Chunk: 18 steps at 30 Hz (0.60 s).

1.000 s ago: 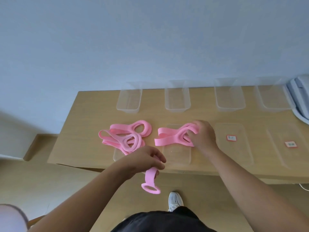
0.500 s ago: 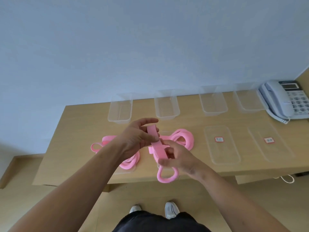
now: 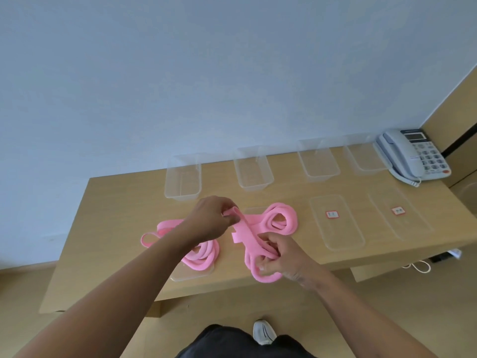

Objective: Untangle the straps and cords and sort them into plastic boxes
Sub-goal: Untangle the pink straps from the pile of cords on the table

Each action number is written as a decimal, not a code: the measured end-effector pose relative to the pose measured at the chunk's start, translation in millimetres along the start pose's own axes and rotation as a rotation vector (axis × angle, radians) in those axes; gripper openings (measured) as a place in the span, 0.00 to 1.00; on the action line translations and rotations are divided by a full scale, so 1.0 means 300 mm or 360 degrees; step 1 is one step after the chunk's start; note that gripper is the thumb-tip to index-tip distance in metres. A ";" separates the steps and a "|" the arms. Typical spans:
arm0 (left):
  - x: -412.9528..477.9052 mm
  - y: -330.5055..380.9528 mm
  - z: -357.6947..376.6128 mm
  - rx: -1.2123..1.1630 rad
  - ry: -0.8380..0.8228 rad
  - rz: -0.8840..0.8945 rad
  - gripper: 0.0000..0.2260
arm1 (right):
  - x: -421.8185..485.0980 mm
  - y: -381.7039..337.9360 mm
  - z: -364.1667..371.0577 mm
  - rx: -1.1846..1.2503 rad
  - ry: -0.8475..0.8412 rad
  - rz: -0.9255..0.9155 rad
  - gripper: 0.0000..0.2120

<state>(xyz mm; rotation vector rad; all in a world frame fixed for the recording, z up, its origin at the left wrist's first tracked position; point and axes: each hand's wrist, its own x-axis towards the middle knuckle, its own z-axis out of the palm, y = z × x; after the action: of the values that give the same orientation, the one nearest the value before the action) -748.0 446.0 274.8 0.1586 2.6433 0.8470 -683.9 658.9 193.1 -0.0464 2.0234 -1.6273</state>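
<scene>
A pink strap [image 3: 247, 233] is stretched between both hands above the wooden table [image 3: 116, 228]. My left hand [image 3: 211, 220] pinches its upper end. My right hand [image 3: 281, 257] grips its lower part, where a loop [image 3: 267, 277] hangs past the table's front edge. Behind it a coiled pink strap [image 3: 281, 220] lies on the table. A tangle of pink straps [image 3: 201, 257] lies at the left on a flat lid, partly hidden by my left forearm. Several clear plastic boxes stand along the back, among them one [image 3: 183, 178] at the left and one [image 3: 254, 170] beside it.
Two flat clear lids with red-edged labels [image 3: 335, 223] [image 3: 398, 213] lie at the right. A grey desk telephone [image 3: 413, 156] stands at the back right corner. A white cable [image 3: 418, 266] hangs under the table's right side. My shoe [image 3: 263, 332] shows on the floor.
My left hand lifted a strap end from the table's front edge up towards the right hand; both hands now hold it. The view shifted left to right, revealing the telephone.
</scene>
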 end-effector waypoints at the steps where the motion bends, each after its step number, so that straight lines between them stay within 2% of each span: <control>1: 0.003 -0.007 -0.008 -0.0038 -0.0001 -0.0005 0.08 | -0.003 0.006 0.001 0.0020 0.0008 0.0003 0.23; 4: 0.008 -0.033 -0.009 -0.0505 -0.0034 -0.0158 0.07 | -0.007 0.030 -0.002 0.0199 0.0093 0.0060 0.22; 6: 0.015 -0.055 0.012 -0.0725 -0.0019 -0.0261 0.07 | -0.005 0.046 -0.012 0.0352 0.0261 0.0129 0.20; 11: 0.018 -0.125 0.092 -0.0970 0.0018 -0.0541 0.06 | 0.011 0.075 -0.080 0.0479 0.0671 0.0189 0.19; 15: 0.004 -0.181 0.195 -0.0983 -0.0164 -0.0713 0.08 | 0.052 0.077 -0.145 0.0304 0.0828 0.0201 0.16; 16: 0.002 -0.190 0.226 -0.0884 -0.0181 -0.0708 0.09 | 0.067 0.078 -0.156 0.0213 0.0861 0.0214 0.15; 18: 0.003 -0.203 0.278 -0.0410 -0.0122 -0.0614 0.12 | 0.095 0.085 -0.168 -0.0046 0.0896 0.0256 0.14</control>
<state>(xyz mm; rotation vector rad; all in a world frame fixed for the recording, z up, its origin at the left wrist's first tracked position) -717.7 441.7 176.1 -0.3648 2.3532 1.0063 -722.0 701.1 165.2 0.6121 2.3784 -1.6303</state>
